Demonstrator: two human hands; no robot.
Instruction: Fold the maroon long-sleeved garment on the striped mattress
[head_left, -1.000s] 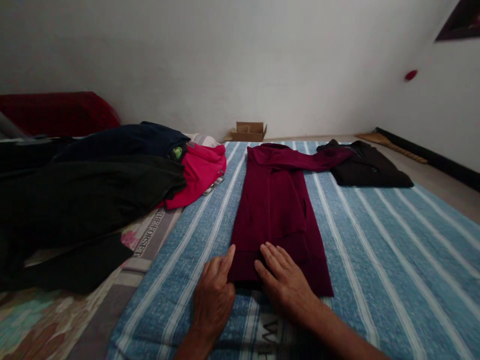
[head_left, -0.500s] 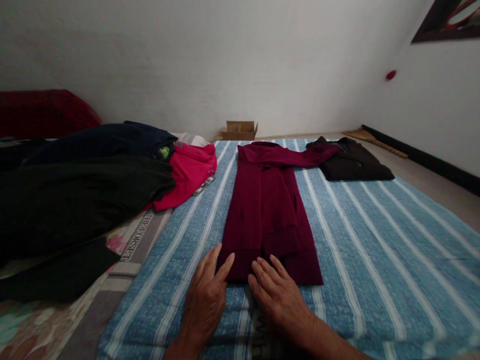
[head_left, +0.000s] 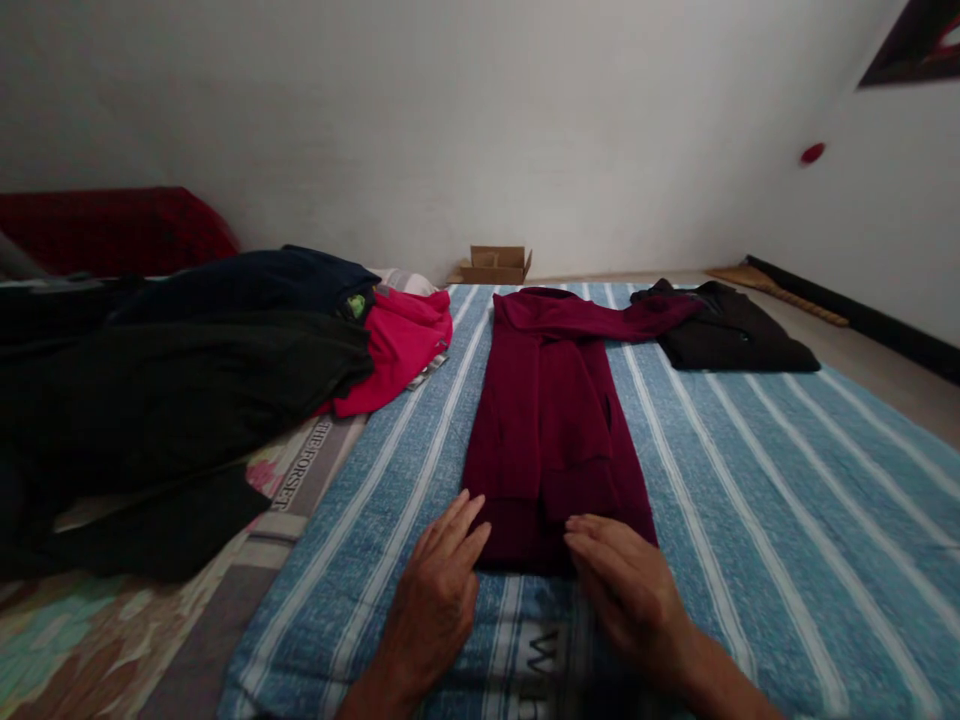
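A maroon garment (head_left: 551, 420) lies folded lengthwise on a blue striped sheet (head_left: 750, 500), one sleeve stretched out to the right at its far end. My left hand (head_left: 439, 595) lies flat on the sheet with fingers extended, its fingertips at the garment's near left corner. My right hand (head_left: 634, 590) rests at the garment's near right corner, fingers stretched out and pointing left along the hem. Neither hand holds anything.
A pile of black and navy clothes (head_left: 172, 390) with a pink garment (head_left: 397, 345) fills the left. A folded black garment (head_left: 731, 340) lies at the far right of the sheet. A small cardboard box (head_left: 496, 264) stands by the white wall. A patterned mat (head_left: 112, 640) lies lower left.
My right hand has slid right along the near hem, from the middle to the right corner. My left hand stays at the left corner. The view shifted slightly.
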